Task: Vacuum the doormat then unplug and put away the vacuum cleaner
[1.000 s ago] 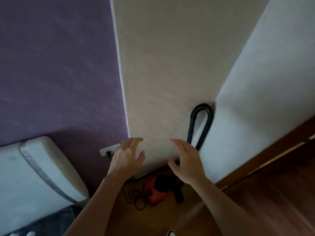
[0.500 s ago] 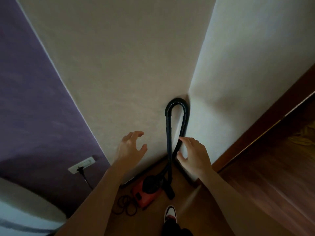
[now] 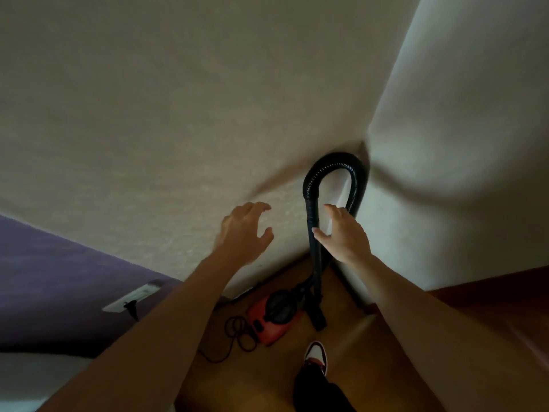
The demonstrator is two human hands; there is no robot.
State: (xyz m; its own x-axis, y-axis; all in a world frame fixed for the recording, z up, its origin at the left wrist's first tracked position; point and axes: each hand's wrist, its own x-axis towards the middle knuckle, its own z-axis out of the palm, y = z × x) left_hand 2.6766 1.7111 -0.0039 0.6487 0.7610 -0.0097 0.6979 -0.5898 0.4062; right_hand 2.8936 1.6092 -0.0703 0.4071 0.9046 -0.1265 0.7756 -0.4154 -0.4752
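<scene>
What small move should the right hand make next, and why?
Probably close the right hand round the black vacuum tube: it is open right beside the upright tube, not gripping yet, and the left hand hovers open nearby.

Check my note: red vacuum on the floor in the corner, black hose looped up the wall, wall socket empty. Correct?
No. The head view shows a black plug in the wall socket, so it is not empty. The red vacuum does sit on the floor in the corner, its black hose looped up the wall.
</scene>
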